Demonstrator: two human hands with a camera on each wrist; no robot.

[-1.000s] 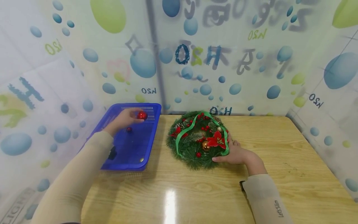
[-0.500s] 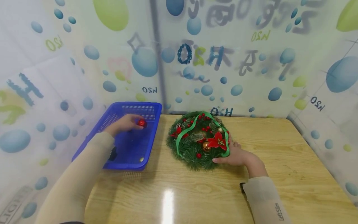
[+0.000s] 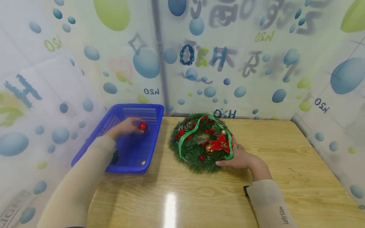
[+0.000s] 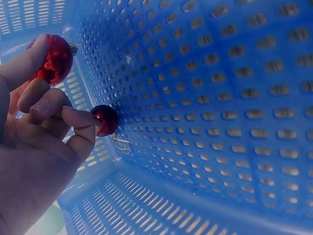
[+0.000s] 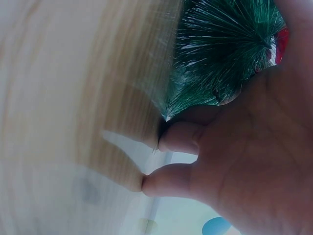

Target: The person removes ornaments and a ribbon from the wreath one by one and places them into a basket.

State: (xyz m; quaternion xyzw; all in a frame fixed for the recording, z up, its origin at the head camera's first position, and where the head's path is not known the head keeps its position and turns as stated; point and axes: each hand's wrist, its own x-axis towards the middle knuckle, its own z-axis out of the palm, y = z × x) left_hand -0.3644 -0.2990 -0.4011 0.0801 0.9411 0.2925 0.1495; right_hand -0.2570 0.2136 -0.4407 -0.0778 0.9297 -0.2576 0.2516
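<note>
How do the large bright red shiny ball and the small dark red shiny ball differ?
The large bright red shiny ball is bigger than the small dark red shiny ball. The large ball is also brighter, the small ball deeper red. The left hand grips the large ball, while the small ball lies in the blue plastic basket. Both are round.

The ball [image 4: 59, 58] which I pinch is shiny red; the smaller ball [image 4: 105, 120] is darker red. The basket [image 3: 156, 139] is blue, patterned with rows of slots. The wreath [image 3: 195, 147] is dark green, its ribbon [image 3: 189, 133] brighter green, its flower [image 3: 221, 143] red. My sleeve [image 3: 77, 177] is beige; the table [image 3: 211, 196] shows yellowish wood grain.
</note>
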